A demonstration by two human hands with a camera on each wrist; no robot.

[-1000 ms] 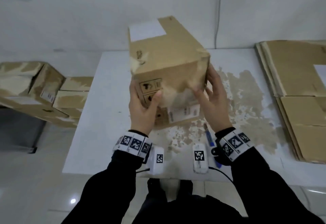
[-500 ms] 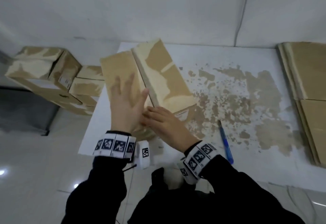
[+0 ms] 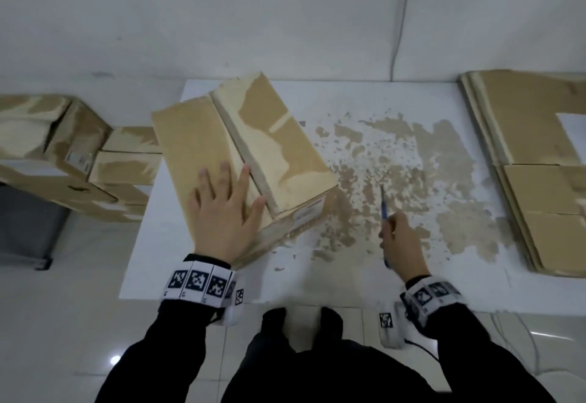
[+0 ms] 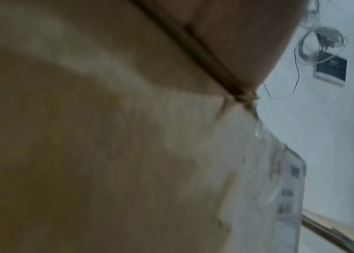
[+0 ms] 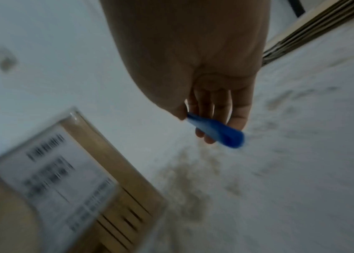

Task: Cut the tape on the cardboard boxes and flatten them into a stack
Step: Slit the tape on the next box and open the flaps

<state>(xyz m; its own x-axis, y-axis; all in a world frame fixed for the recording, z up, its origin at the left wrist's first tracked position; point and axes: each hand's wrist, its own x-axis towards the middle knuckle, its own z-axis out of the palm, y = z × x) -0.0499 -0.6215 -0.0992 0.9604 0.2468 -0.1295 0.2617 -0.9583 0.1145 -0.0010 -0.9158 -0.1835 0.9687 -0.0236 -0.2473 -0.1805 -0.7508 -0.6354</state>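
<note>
A brown cardboard box (image 3: 279,152) lies on the left part of the white table (image 3: 364,282), its taped seam (image 3: 244,155) running along the top. My left hand (image 3: 226,209) rests flat on the box's near left flap with fingers spread. Close up, the left wrist view is filled by the box (image 4: 106,137). To the right of the box, my right hand (image 3: 401,241) grips a blue box cutter (image 3: 384,209) just above the table. The right wrist view shows the fingers (image 5: 219,111) curled round the blue cutter (image 5: 217,131), with the labelled box end (image 5: 59,179) at lower left.
Flattened cardboard sheets (image 3: 539,161) are stacked at the table's right end. Several taped boxes (image 3: 63,155) sit left of the table. The table top has worn brown patches (image 3: 412,174) in the middle. A cable (image 3: 401,19) runs down the wall.
The box was tipped from upright onto the table and now lies flat. My right hand left the box, moved right and picked up the blue cutter. My left hand stays on the box.
</note>
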